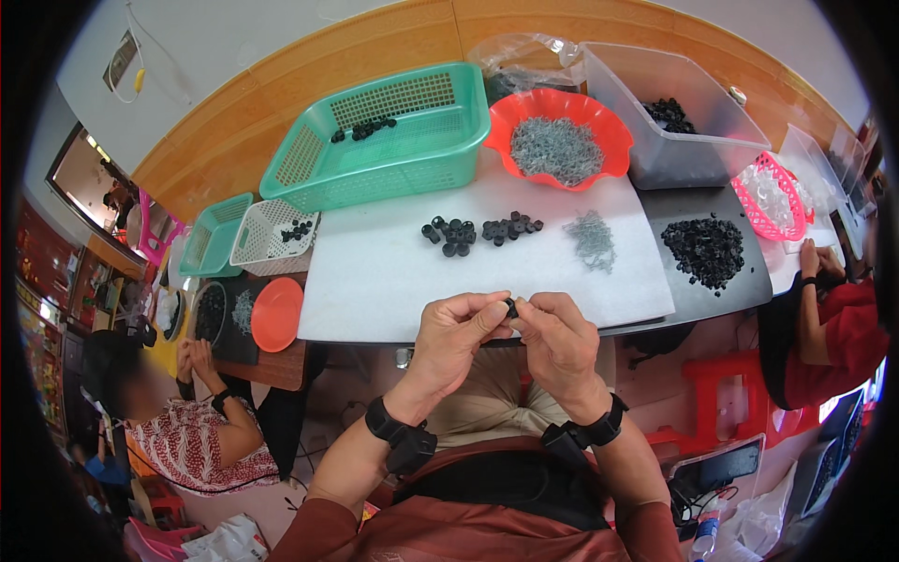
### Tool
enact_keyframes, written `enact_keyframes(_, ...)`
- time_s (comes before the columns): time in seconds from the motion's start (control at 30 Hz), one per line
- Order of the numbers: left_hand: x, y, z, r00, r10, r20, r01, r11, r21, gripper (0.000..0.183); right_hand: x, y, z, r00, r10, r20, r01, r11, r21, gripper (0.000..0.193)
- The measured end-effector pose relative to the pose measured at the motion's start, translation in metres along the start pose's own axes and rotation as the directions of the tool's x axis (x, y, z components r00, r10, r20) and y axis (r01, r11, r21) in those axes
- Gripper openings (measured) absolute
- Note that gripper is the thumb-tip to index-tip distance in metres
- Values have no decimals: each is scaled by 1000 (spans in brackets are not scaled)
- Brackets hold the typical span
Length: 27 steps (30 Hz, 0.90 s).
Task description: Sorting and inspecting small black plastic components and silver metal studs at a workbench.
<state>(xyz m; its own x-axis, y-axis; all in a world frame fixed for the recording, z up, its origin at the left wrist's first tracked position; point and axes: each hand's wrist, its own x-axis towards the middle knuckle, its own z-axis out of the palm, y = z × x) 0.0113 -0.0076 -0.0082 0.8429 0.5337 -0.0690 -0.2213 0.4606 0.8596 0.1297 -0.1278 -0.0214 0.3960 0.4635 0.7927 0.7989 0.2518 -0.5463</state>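
My left hand (454, 339) and my right hand (559, 339) meet at the near edge of a white board (375, 272), fingertips pinched together on one small black plastic part (510, 307). Just beyond them on the board lie a cluster of similar black parts (479, 231) and a small heap of thin grey metal springs or clips (592, 241). Both wrists carry black bands.
A large green basket (393, 140) holds a few black parts. A red scalloped bowl (560, 140) holds grey metal pieces. A clear bin (670, 112), a loose black pile (704, 248) and a pink basket (768, 197) sit right. Other people sit at the left (201, 421) and right (824, 318).
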Motion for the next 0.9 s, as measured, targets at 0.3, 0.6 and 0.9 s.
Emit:
enact_keyframes(0.3, -2, 2, 3, 1000, 12, 16, -13, 998, 60, 24, 0, -2, -6, 1000, 0, 20, 0, 1000, -7, 29)
enact_keyframes(0.6, -1, 3, 1, 999, -21, 32, 19, 997, 74, 21, 3, -4, -10, 998, 9, 64, -8, 1000, -20, 30)
enact_keyframes(0.9, 0, 5, 3, 998, -22, 64, 13, 990, 138, 22, 1, -1, -12, 996, 65, 59, -68, 996, 57, 28)
